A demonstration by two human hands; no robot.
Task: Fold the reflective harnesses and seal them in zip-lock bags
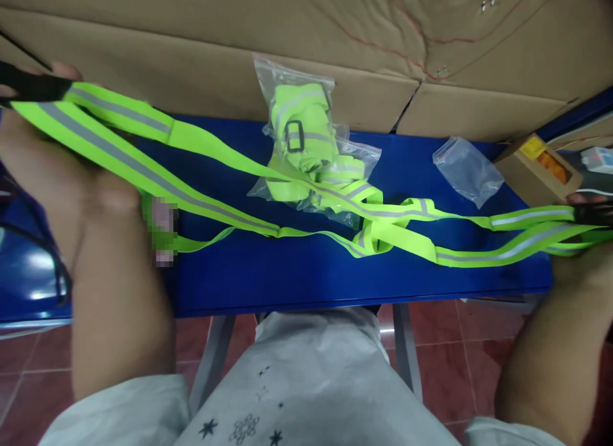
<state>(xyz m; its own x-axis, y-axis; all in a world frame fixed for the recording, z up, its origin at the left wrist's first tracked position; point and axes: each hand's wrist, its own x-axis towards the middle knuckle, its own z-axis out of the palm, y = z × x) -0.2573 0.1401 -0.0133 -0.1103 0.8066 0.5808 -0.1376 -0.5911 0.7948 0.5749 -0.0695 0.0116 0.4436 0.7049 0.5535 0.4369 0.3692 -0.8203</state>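
Note:
A long neon yellow-green reflective strap harness (pixel 158 171), with grey stripes and black end parts, is stretched across the view above the table. At the far left my left hand (pixel 31 136) is closed on one black end, its fingers partly hidden. My right hand (pixel 577 257), cut by the right edge, grips the other end, where the black part shows. The middle of the straps is twisted and looped. Behind it, on the table, lie clear zip bags (pixel 263 82) with folded straps of the same kind inside; a black buckle (pixel 294 136) shows in the upper one.
The blue table (pixel 287 280) stands against a cardboard-covered wall (pixel 191 62). Toward the right are a clear plastic bag (pixel 467 168) and an open cardboard box (pixel 536 168) with something orange inside. A dark cable (pixel 60 267) hangs at left.

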